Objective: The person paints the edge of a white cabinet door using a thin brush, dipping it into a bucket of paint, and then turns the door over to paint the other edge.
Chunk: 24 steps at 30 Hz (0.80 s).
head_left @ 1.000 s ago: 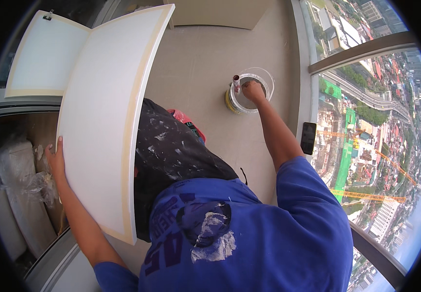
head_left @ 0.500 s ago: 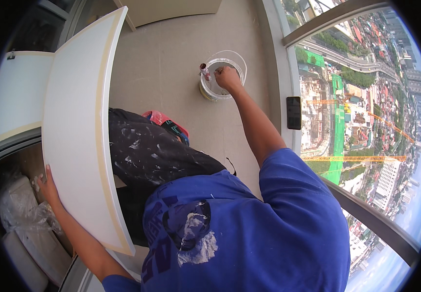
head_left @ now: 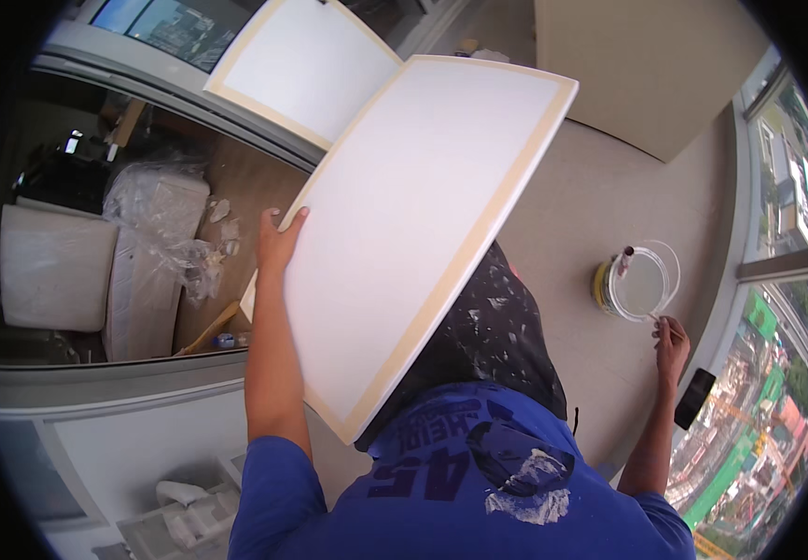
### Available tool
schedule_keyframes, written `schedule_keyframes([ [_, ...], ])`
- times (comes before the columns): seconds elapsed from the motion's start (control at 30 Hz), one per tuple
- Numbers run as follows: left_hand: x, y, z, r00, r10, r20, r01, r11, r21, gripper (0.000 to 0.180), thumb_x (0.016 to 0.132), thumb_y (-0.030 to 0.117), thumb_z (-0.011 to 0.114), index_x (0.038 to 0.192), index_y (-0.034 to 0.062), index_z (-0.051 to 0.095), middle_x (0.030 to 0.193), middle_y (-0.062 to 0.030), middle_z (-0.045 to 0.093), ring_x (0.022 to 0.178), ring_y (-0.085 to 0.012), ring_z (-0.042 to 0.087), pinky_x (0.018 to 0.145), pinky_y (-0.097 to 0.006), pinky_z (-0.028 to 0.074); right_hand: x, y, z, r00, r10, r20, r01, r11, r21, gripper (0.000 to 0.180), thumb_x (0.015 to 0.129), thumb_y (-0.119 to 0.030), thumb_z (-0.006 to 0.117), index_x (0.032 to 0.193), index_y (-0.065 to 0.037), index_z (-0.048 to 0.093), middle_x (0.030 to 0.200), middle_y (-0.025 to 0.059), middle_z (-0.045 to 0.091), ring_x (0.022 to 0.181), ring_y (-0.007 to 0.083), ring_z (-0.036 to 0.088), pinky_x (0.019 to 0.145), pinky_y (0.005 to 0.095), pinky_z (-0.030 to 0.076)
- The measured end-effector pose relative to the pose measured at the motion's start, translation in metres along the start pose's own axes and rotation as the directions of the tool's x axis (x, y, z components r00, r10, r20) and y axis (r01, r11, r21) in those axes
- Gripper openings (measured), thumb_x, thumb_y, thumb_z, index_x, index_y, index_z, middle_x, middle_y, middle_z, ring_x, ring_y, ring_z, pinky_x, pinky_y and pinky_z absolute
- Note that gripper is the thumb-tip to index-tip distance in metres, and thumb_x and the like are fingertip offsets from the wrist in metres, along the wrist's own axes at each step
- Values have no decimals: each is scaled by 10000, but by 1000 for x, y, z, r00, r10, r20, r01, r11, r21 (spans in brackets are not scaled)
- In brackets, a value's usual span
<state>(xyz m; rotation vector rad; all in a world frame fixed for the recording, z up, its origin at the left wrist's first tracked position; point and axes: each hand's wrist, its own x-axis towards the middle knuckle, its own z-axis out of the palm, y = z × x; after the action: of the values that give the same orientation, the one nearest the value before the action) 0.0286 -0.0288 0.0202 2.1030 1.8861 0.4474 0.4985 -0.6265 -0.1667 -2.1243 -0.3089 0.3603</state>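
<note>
My left hand point(head_left: 281, 241) grips the left edge of a large white panel point(head_left: 413, 196), thumb on its face and fingers curled round the edge. Tan tape borders the panel, which slants across my paint-spotted black trousers point(head_left: 493, 327). Out to the right, my right hand point(head_left: 671, 347) is closed just beside the near rim of a white bucket point(head_left: 602, 285). Its fingers pinch together by the rim; what they hold, if anything, is too small to make out. Greyish-white material fills the bucket, and a stained handle point(head_left: 625, 259) stands up at its left rim.
Behind the large panel is a second taped white panel point(head_left: 306, 70). A beige board point(head_left: 647, 65) stands at the far right. Near my right forearm a black phone point(head_left: 695, 399) lies by the window. Plastic-wrapped furniture point(head_left: 157, 215) sits beyond the sliding-door track on the left.
My view has swung left, so the panel now sits mid-picture. My right hand has come out of the bucket to beside its near rim. The left hand still grips the panel.
</note>
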Motion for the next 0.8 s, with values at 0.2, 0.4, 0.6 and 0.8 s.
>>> schedule_keyframes([
  [0.2, -12, 19, -23, 990, -94, 108, 92, 995, 26, 1000, 775, 752, 730, 1468, 91, 438, 1364, -273, 621, 1389, -477, 456, 1163, -559, 346, 26, 66, -32, 994, -27, 108, 20, 998, 62, 304, 1060, -306, 579, 992, -38, 705, 756, 16, 647, 601, 71, 576, 454, 230, 424],
  [0.4, -18, 17, -32, 989, -145, 37, 143, 989, 45, 994, 768, 745, 739, 1466, 100, 448, 1330, -275, 636, 1335, -472, 514, 1133, -534, 386, 17, 40, -16, 989, 15, 145, -55, 960, 274, 334, 1065, -345, 584, 975, -36, 676, 771, 34, 648, 637, 88, 595, 515, 248, 462],
  [0.6, 14, -61, -1, 995, 47, -90, -50, 998, -32, 917, 842, 622, 765, 1413, -37, 479, 1271, -304, 642, 1121, -358, 672, 988, -438, 515, -11, 13, -36, 952, 299, -60, -246, 869, 430, 544, 1056, -525, 530, 871, -30, 656, 715, 57, 641, 579, 141, 590, 562, 290, 481],
  [0.8, 60, -60, 6, 988, 150, -37, -139, 969, 207, 945, 856, 687, 715, 1412, -44, 490, 1281, -265, 633, 1131, -316, 653, 992, -394, 503, -50, 107, -63, 885, 303, -353, -435, 809, -395, 542, 1064, -454, 455, 1006, 35, 681, 910, 270, 734, 867, 432, 723, 770, 502, 556],
])
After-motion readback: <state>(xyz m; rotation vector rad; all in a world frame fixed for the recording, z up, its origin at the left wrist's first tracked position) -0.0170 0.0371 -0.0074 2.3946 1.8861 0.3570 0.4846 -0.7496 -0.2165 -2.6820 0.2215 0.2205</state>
